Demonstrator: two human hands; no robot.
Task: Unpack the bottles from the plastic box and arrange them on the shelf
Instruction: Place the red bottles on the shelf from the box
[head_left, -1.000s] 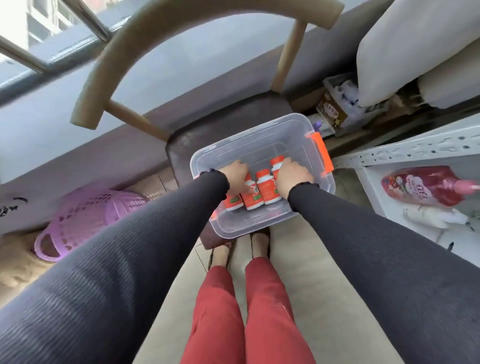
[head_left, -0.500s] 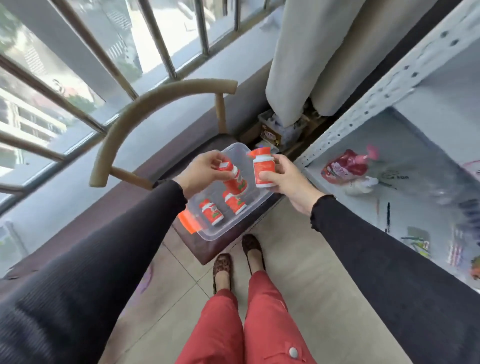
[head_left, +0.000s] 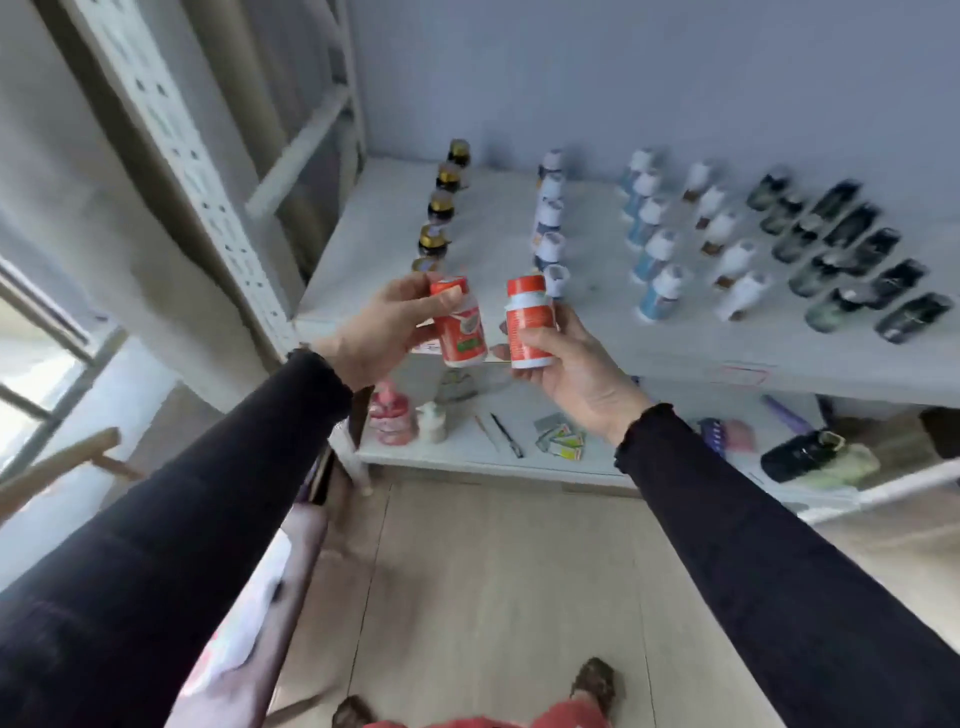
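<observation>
Hands with bottles before shelf

A: Any readable text from my feed?

B: None. I see a green patch on the label of the orange bottle in the left hand, lettering too blurred to read. The second orange bottle, in the right hand, has fine white print on its side, also illegible.

A: Shelf past the hands?

B: A faint red outlined mark on the shelf's front edge, right of the right hand. I can't make out any characters. Bottle labels behind the hands are smeared.
</observation>
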